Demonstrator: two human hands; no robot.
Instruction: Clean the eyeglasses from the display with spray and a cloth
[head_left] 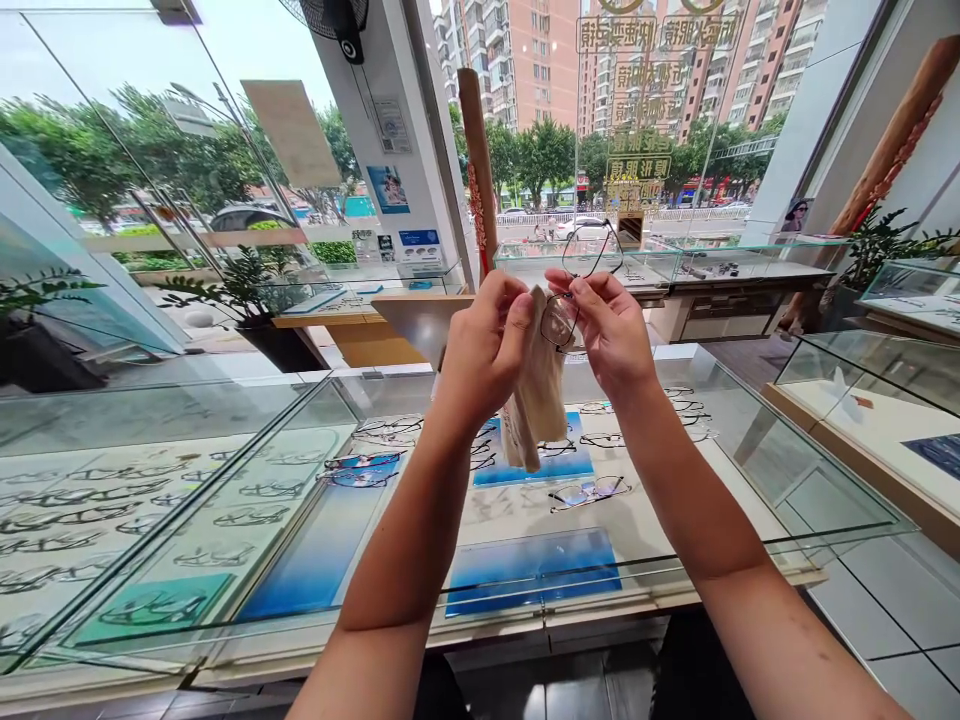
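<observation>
Your right hand [611, 325] pinches glasses [559, 324] near mid-frame, apparently to keep fingers off most of each lens. Your left hand [489, 345] clamps a beige cloth [551, 400], hanging beside the lower lens; contact is unclear. Both are raised above the glass display case [510, 508], probably for room over its frames [590, 492].

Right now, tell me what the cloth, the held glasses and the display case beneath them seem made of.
Cloth: probably soft fabric, matte; it hangs in loose folds.
Glasses: likely metal-framed, being thin and dark; the lenses are clear, glass or plastic, I cannot tell.
Display case: apparently clear, glossy glass, see-through with shiny edges.
</observation>
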